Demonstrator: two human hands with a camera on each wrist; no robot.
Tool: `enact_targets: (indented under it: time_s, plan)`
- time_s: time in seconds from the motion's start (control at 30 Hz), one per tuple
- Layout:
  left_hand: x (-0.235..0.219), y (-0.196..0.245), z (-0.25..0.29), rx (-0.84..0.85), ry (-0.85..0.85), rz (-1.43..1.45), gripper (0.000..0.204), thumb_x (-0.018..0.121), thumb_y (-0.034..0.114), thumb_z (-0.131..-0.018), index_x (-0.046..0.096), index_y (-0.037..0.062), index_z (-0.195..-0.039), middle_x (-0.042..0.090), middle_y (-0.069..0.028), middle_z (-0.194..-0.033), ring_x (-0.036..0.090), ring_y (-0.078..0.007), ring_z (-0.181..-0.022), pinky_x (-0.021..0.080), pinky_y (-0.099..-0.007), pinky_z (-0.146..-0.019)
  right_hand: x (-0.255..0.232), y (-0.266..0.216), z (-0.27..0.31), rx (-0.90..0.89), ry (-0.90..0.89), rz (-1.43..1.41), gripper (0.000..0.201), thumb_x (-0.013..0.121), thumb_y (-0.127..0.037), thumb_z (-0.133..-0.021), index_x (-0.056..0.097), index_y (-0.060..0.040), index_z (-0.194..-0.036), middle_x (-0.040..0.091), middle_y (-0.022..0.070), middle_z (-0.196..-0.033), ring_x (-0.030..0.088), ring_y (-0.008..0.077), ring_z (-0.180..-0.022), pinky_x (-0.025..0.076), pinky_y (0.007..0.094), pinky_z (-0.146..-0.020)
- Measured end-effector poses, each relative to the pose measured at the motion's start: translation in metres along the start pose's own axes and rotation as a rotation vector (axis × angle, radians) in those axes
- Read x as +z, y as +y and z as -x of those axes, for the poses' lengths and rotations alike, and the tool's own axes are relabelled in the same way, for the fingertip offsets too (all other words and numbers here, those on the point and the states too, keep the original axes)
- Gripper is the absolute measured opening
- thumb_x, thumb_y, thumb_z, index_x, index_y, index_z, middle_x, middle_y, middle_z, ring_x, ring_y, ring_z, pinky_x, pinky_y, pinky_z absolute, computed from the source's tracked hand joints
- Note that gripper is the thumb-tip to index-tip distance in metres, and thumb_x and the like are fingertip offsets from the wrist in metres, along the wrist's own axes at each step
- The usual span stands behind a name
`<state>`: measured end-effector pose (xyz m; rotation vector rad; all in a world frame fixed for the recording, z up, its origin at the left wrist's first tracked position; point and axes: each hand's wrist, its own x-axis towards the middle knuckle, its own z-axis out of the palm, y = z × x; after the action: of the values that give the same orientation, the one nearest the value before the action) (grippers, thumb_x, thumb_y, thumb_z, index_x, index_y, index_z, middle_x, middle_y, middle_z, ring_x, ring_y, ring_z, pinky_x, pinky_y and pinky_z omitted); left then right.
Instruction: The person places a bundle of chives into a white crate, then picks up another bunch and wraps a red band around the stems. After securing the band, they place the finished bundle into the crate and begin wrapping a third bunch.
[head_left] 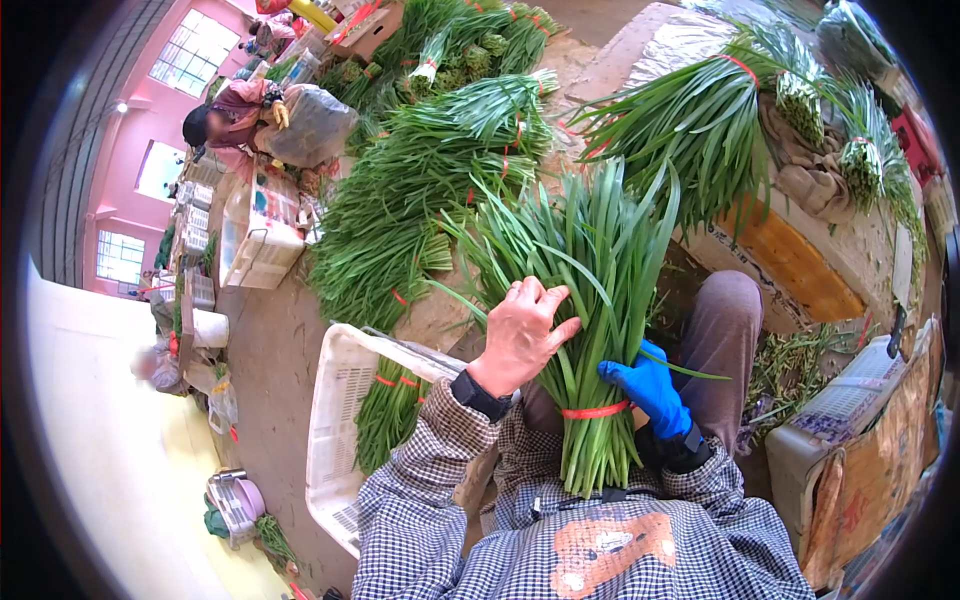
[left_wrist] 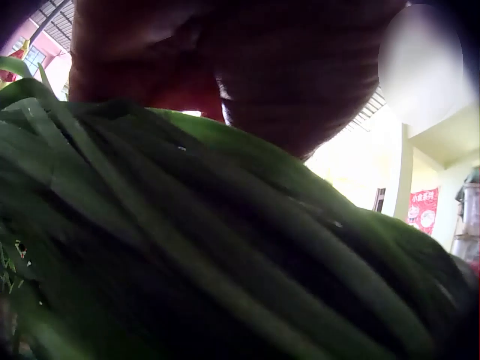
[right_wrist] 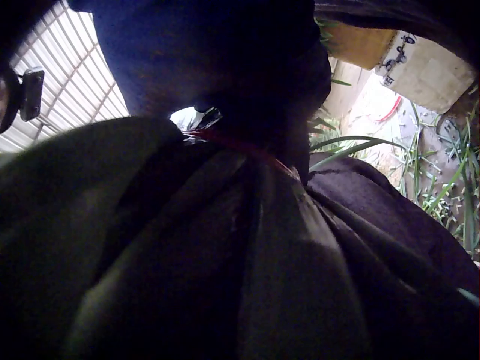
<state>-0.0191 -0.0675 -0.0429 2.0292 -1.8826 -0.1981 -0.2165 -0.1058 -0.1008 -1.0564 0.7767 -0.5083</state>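
A bunch of garlic chives stands leaves-up between the person's legs, a red band round its lower stalks. At its left side the bare left hand grips among the leaves with bent fingers, thumb spread toward the middle. The right hand, in a blue glove, holds the bunch from the right just above the band, thumb in front and fingers hidden behind. Dark leaves fill the left wrist view below the hand. In the right wrist view, the blue glove shows over the shaded bunch.
A white plastic crate with tied bunches stands at the left. Beyond lies a large heap of chives. More bunches lie on a bench at the right, near a knife. Another person sits at the back left.
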Motion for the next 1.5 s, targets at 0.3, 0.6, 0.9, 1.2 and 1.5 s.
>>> enact_targets:
  time_s: [0.3,0.6,0.9,1.2,1.5]
  plan:
    - [-0.001,-0.007,0.007,0.125,0.087,-0.082,0.009,0.060,0.005,-0.079,0.057,0.0017,-0.086,0.057,-0.0137,-0.083,0.057,-0.0305,-0.082,0.048,-0.0383,-0.072,-0.002,0.000,-0.001,-0.021,-0.013,0.058,0.046,0.069,-0.007,-0.079,0.054,0.0002,-0.121,0.065,0.0095,-0.108,0.061,0.0159,-0.093,0.050,0.0326,-0.085]
    - [-0.001,-0.017,0.002,-0.076,0.104,0.360,0.007,0.057,0.006,-0.087,0.058,-0.0003,-0.090,0.056,-0.0104,-0.076,0.055,-0.0200,-0.069,0.045,-0.0285,-0.065,-0.002,-0.002,0.001,-0.033,-0.022,0.034,0.046,0.069,-0.009,-0.079,0.054,0.0007,-0.121,0.065,0.0104,-0.107,0.060,0.0159,-0.093,0.049,0.0324,-0.085]
    - [-0.035,-0.045,0.036,-0.254,0.330,0.448,0.010,0.060,0.010,-0.090,0.058,0.0008,-0.086,0.057,-0.0042,-0.075,0.053,-0.0124,-0.069,0.044,-0.0271,-0.066,-0.002,0.001,-0.001,-0.032,0.009,0.026,0.043,0.070,-0.008,-0.077,0.057,0.0012,-0.117,0.066,0.0087,-0.103,0.061,0.0152,-0.089,0.051,0.0313,-0.081]
    - [0.018,-0.075,0.104,-0.622,-0.001,0.719,0.027,0.054,0.026,-0.095,0.062,-0.0005,-0.091,0.062,-0.0035,-0.075,0.054,-0.0083,-0.066,0.044,-0.0235,-0.060,0.002,-0.001,0.001,-0.002,0.042,-0.005,0.041,0.068,-0.005,-0.075,0.058,0.0029,-0.115,0.066,0.0092,-0.100,0.062,0.0154,-0.085,0.052,0.0314,-0.078]
    - [0.103,-0.056,0.087,-0.544,0.057,1.157,0.037,0.056,0.015,-0.090,0.054,-0.0048,-0.121,0.062,-0.0126,-0.114,0.056,-0.0193,-0.106,0.042,-0.0315,-0.093,0.001,-0.002,0.003,0.011,0.063,0.069,0.038,0.066,-0.009,-0.077,0.059,0.0054,-0.111,0.066,0.0085,-0.097,0.061,0.0148,-0.082,0.051,0.0309,-0.076]
